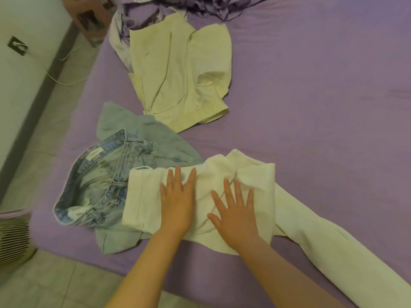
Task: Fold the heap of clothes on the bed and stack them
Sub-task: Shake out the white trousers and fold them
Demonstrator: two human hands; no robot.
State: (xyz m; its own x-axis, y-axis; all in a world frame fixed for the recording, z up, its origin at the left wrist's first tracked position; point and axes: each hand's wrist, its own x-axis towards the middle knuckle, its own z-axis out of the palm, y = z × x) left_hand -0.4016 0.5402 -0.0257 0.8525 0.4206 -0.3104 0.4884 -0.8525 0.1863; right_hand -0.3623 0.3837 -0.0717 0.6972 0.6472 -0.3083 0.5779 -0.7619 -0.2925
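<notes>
**Bed inventory: clothes, part-folded**

- White garment (200,196): soft thick cotton, folded into a rough rectangle near bed's front edge; one long sleeve trails off to lower right. Left edge overlaps the jeans.
- Left hand (176,203) & right hand (235,215): both flat, fingers straight & spread, pressing on the white garment; gripping nothing.
- Jeans (97,187): pale blue denim, waistband open, bunched, w/ label showing; near bed's left edge.
- Cream jacket (178,74): stiff-looking fabric, creased, lying loose further back.
- Purple bedsheet (322,107): smooth; wide bare stretch on right side.
- Crumpled purple fabric (200,5) at far edge.
- Tiled floor (55,281) below front-left.
</notes>
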